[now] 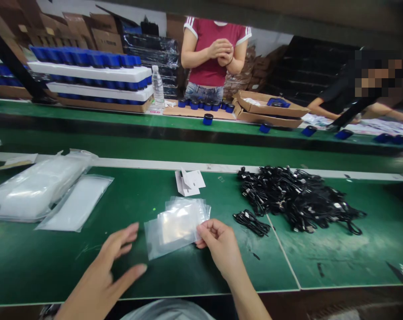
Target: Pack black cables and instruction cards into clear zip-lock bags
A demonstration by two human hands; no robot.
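Note:
Between my hands lies a fanned stack of clear plastic bags (pixel 179 224) on the green table. My right hand (pixel 218 242) pinches the right edge of a plastic bag from this stack. To the left of the bags, my left hand (pixel 116 258) is held with thumb and fingers apart, touching nothing. Just behind the bags stand some folded white paper leaflets (pixel 190 182). A small bundle of black cables (pixel 251 223) rests to the right of my right hand, in front of a large heap of black cables (pixel 295 195).
Filled packs of clear bags (pixel 38 186) lie at the left. Beyond a white strip, blue jars (pixel 207 118) with black lids stand along a raised line. Trays of blue items (pixel 98 73), a plastic bottle (pixel 158 89) and cardboard trays (pixel 271 109) are behind. Two people are across the line.

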